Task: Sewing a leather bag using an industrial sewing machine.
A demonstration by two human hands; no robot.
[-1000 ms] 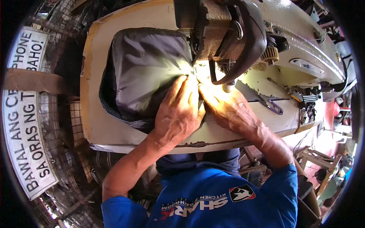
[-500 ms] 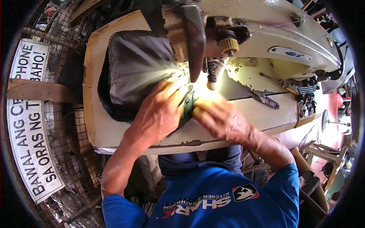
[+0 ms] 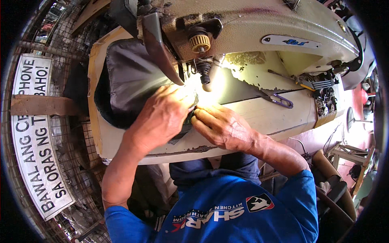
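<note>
A dark grey fabric piece (image 3: 131,77), padded-looking with a black edge, lies on the sewing machine bed, left of the needle area. My left hand (image 3: 160,111) is over its right side, fingers bent and closed on the cloth near the presser foot. Close beside it, my right hand (image 3: 223,125) pinches the near edge of the same piece, its thumb and fingertips almost meeting the left hand's. Bright lamp light washes out the fingertips and the stitching spot. The sewing machine (image 3: 251,28) stands over both hands, its needle hard to make out.
Purple-handled thread snips (image 3: 281,101) lie on the table (image 3: 259,115) to the right. Behind them are a screwdriver (image 3: 300,83) and a box of bobbins (image 3: 325,105). A wire mesh wall with a white sign (image 3: 36,162) stands at the left.
The view has shifted, so the machine head appears farther left. My right hand has closed in toward the left one, and the dark green strip between them is now mostly covered.
</note>
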